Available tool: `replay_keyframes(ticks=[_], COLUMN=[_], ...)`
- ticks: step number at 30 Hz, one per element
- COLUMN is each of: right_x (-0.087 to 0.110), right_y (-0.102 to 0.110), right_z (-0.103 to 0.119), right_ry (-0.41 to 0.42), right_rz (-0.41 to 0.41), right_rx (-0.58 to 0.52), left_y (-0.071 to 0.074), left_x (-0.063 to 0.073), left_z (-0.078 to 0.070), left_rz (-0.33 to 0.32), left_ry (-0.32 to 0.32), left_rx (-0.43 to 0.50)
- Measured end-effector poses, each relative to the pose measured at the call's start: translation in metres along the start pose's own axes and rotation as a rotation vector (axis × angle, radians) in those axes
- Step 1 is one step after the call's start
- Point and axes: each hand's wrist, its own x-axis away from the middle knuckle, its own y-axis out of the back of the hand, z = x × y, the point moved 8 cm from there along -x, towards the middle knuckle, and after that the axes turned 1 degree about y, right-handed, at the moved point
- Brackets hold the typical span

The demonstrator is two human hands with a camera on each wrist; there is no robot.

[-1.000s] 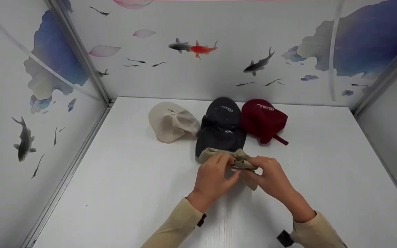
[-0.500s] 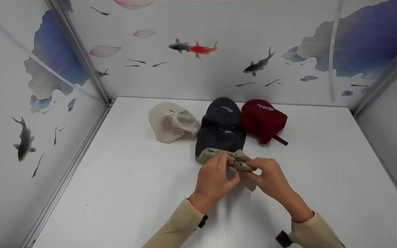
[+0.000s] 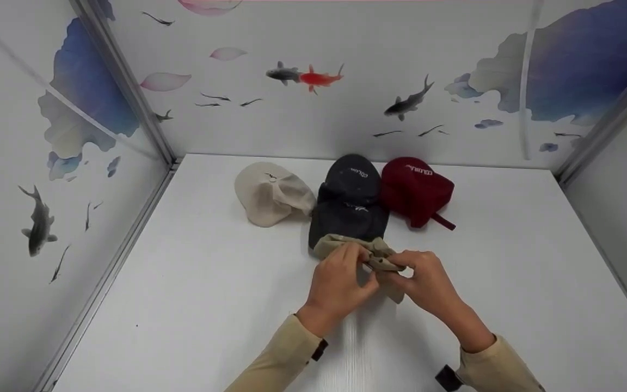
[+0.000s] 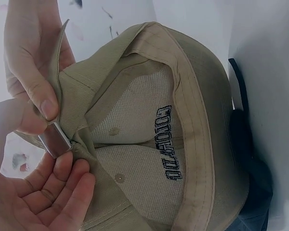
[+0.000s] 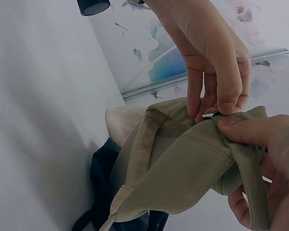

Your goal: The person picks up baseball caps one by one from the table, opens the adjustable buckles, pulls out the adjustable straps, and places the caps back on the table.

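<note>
A khaki baseball cap [image 3: 340,246] is held by both hands at the front of the row of caps. Its inside faces the camera in the left wrist view, with dark embroidery [image 4: 167,144] showing through the mesh lining. My left hand [image 3: 338,280] pinches the small metal buckle [image 4: 55,139] on the back strap between thumb and fingers. Close beside it, my right hand [image 3: 428,280] grips the strap, thumb on top. The loose strap end [image 5: 254,192] hangs down past the right hand's fingers in the right wrist view.
Two dark caps [image 3: 349,220] stand one behind the other just beyond the khaki one. A cream cap [image 3: 264,198] lies to their left, a dark red cap [image 3: 414,188] to their right. White panels [image 3: 313,125] with painted fish enclose the white table [image 3: 194,283].
Over the last second the right hand has shifted slightly left and the hanging strap end has moved a little. Both hands keep hold of the khaki cap; the other caps stay put.
</note>
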Motion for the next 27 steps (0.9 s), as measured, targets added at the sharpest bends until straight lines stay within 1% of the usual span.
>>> replay_keyframes(ticks=[7, 11, 13, 17, 21, 24, 27], right_x=[-0.001, -0.001, 0.0, 0.0, -0.003, -0.005, -0.007], right_y=[0.0, 0.001, 0.002, 0.001, 0.0, 0.0, -0.001], right_z=[-0.003, -0.005, -0.008, -0.013, -0.012, -0.012, -0.013], right_ry=[-0.018, -0.032, -0.055, -0.125, -0.15, -0.19, -0.241], right_rz=[0.001, 0.001, 0.012, 0.059, 0.084, 0.099, 0.123], right_rx=[-0.027, -0.029, -0.037, -0.07, -0.124, -0.155, -0.134], left_y=[-0.001, 0.0, 0.0, -0.001, -0.002, -0.002, -0.003], left_x=[-0.002, -0.003, -0.003, -0.004, -0.004, -0.005, -0.005], left_z=[0.002, 0.004, 0.005, 0.008, 0.012, 0.014, 0.015], left_rz=[0.028, 0.049, 0.065, 0.092, 0.123, 0.147, 0.162], left_ry=[-0.01, -0.018, -0.025, -0.028, -0.004, 0.011, 0.023], left_rx=[0.027, 0.077, 0.106, 0.152, 0.196, 0.228, 0.264])
